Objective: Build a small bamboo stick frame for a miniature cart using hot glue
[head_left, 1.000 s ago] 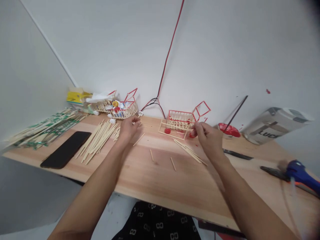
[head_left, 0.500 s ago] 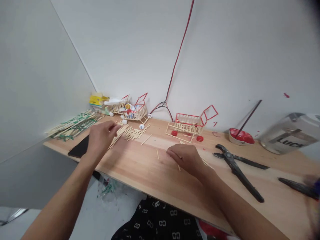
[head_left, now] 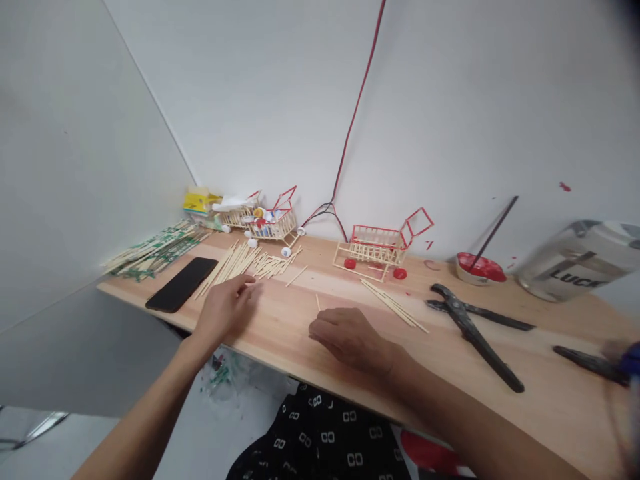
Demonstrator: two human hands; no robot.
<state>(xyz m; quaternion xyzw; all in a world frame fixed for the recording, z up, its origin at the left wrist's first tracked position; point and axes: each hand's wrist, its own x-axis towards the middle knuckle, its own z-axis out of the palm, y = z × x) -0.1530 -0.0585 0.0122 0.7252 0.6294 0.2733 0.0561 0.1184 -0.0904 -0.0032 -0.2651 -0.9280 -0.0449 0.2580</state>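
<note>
My left hand [head_left: 227, 308] is over the table's front part, just right of the black phone, fingers loosely apart and nothing visible in them. Close behind it lies a pile of long wooden sticks [head_left: 233, 265], with shorter cut sticks [head_left: 273, 265] beside it. My right hand [head_left: 350, 339] rests low over the table with its fingers curled in; whatever they hold, if anything, is hidden. One short stick [head_left: 318, 303] lies right behind those fingers. Several long sticks [head_left: 393, 305] lie behind the right wrist. A stick-built miniature shopping cart [head_left: 377, 247] with red rims and red wheels stands near the wall.
Two more mini carts [head_left: 273, 225] stand back left, near sticks in green-printed wrappers [head_left: 155, 250] and a phone [head_left: 183, 285]. Rightward lie pliers [head_left: 470, 327], a red paint cup [head_left: 480, 272] with a stirring stick, a clear jar [head_left: 575, 267] and a dark-handled tool [head_left: 590, 363].
My left hand has come off the long stick pile, moving right and nearer me, its fingers loosening. My right hand has shifted left and nearer, uncovering the long sticks behind it.
</note>
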